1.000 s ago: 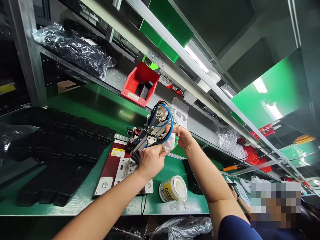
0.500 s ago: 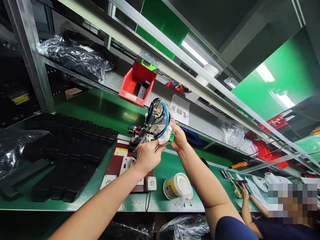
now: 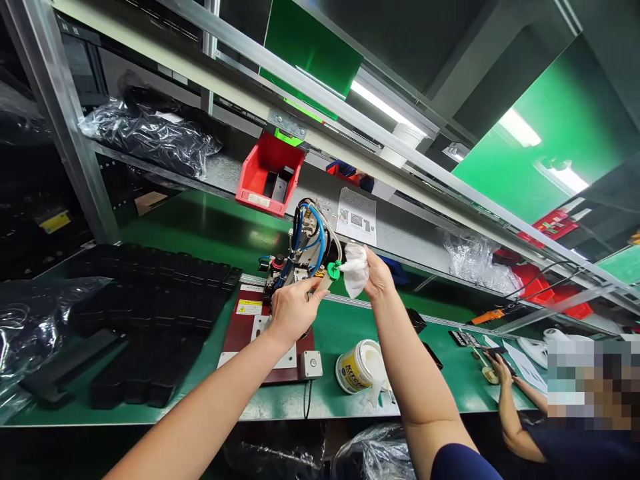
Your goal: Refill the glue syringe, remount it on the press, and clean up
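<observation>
My left hand [image 3: 295,312] pinches a pale dispensing syringe [image 3: 324,285] with a green cap [image 3: 333,270]; a clear tube runs up from the cap. In my right hand [image 3: 379,275] is a crumpled white wipe [image 3: 356,272], held just right of the cap. Whether the wipe touches the cap, I cannot tell. Behind my left hand stands a bench machine with blue air hoses [image 3: 321,233], on a maroon base [image 3: 235,341] with a push-button box [image 3: 311,365]. Below my right wrist, a white tub with a yellow label [image 3: 353,371] has wipes hanging from its mouth.
Black moulded parts [image 3: 150,320] are piled at the left. A red bin [image 3: 267,177] and a printed sheet [image 3: 357,217] are at the shelf above. Bagged black items [image 3: 155,137] lie further left. At the right, a co-worker's hands [image 3: 500,370] hold a dark object.
My right hand has drawn the wipe away to the right, off the syringe's cap end, which now shows. My left hand keeps its grip. The view has shifted slightly.
</observation>
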{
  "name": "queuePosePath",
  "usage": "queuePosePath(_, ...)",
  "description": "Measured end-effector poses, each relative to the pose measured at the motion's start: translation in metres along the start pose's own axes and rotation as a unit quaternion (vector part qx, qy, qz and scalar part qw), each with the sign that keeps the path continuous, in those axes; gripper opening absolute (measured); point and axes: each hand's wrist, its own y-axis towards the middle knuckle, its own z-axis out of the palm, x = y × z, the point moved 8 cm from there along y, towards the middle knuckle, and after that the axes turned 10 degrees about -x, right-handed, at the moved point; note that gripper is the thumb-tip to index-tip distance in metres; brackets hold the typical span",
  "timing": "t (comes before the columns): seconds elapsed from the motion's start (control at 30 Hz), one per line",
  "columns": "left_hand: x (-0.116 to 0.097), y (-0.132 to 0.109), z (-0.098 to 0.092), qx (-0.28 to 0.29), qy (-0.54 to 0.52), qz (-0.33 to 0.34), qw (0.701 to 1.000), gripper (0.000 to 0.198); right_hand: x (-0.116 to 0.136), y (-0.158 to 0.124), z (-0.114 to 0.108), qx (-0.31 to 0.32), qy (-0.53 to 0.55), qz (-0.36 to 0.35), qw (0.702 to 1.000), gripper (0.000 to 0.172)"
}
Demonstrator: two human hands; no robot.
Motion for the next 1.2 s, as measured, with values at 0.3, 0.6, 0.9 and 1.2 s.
queuePosePath(0.3,0.031,-0.082,-0.001,0.11,-0.24,-0.102,0.959,0.028,-0.056,-0.125,-0.044,-0.023,-0.022,0.112,0.993,0.027)
queuePosePath(0.6,0.048,-0.135,0.031,0.095,-0.379,-0.27,0.88,0.032,-0.121,-0.158,-0.051,-0.129,-0.073,0.0,0.989,0.037)
queuePosePath(0.9,0.07,-0.143,0.042,0.079,-0.427,-0.48,0.762,0.031,-0.128,-0.194,-0.045,0.016,-0.396,-0.159,0.904,0.047)
queuePosePath(1.2,0.037,-0.191,0.053,0.258,-0.405,-0.51,0.713,0.034,-0.131,-0.187,-0.07,-0.003,-0.627,-0.163,0.762,0.044)
